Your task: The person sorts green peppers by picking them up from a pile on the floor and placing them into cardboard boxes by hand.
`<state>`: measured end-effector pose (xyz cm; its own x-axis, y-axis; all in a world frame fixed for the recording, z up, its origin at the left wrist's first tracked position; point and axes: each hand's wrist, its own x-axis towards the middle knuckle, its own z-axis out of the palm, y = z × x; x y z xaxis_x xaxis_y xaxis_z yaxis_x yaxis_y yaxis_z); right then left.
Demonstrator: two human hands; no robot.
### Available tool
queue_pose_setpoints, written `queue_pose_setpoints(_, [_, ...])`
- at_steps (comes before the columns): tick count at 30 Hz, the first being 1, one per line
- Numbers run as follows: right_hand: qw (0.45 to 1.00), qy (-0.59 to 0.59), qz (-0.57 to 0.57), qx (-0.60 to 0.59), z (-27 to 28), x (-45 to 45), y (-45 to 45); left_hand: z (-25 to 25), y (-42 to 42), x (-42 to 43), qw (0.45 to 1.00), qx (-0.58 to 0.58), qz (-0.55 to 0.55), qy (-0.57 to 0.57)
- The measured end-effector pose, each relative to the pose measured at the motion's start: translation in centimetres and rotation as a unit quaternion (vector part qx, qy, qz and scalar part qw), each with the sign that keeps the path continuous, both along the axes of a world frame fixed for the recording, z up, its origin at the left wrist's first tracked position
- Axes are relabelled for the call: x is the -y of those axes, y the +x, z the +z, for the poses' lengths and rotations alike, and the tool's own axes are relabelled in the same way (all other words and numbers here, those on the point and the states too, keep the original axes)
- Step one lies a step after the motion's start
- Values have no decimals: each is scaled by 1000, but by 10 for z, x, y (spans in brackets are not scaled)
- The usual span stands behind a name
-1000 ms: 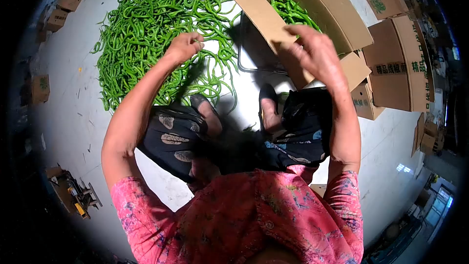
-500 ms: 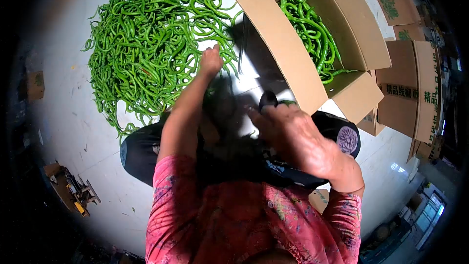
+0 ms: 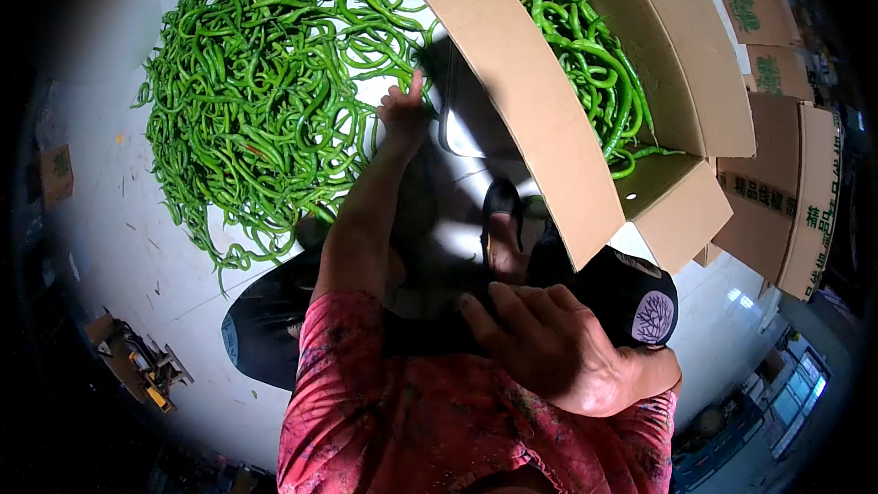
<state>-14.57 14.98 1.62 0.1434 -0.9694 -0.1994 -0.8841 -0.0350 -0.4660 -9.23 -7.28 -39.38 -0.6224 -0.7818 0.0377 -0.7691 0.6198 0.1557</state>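
Pepper pile (image 3: 256,101): loose green peppers heaped on the pale floor (image 3: 137,247), ahead and to the left, with one reddish pepper (image 3: 261,149) among them
Open carton (image 3: 535,101): stands to the right of the pile with its flaps spread; packed peppers (image 3: 599,73) lie inside, some reaching the near end
Left hand (image 3: 401,114): at the right edge of the pile, index finger stretched towards stray peppers, the others bent; whether it touches one is unclear
Left grip: cannot tell if it is closed on a pepper, since shade and the turned hand hide the inner side
Right hand (image 3: 562,348): in front of the lap, back of the hand up, near the patterned trousers (image 3: 654,316) and apart from the carton
Right grip: loosely opened, thumb away from the bent fingers; no pepper shows, though the palm is hidden
Just changed: a second ago the right hand was at the carton's near flap and has drawn back to the lap; the left hand has shifted from over the pile to its right edge
For the work: handling now seems centred on the pile's edge, with the right hand withdrawn from the carton; more peppers appear loose than boxed
Printed cartons (image 3: 768,160): beyond the open carton, at far right
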Motion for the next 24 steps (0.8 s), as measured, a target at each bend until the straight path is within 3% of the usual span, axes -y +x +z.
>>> queue_pose_setpoints(11, [1000,-2,2,6,3,0,-5,-21,-7,21,999,-1,-30,-33])
queue_pose_setpoints(15, [1000,-6,5,-9,2,-1,-4,-6,2,18,992,-50,-5,112])
queue_pose_setpoints(18, [1000,-1,-3,-4,5,0,-5,-1,17,29,949,-170,19,264])
queue_pose_setpoints(20, [999,-24,1,-28,3,-3,-6,37,20,32,951,-185,-34,244])
queue_pose_setpoints(23, [997,-58,11,-48,1,-5,-5,47,31,65,953,-144,-90,252])
queue_pose_setpoints(24, [996,-69,14,-52,0,-6,-5,75,29,72,937,-125,-35,323])
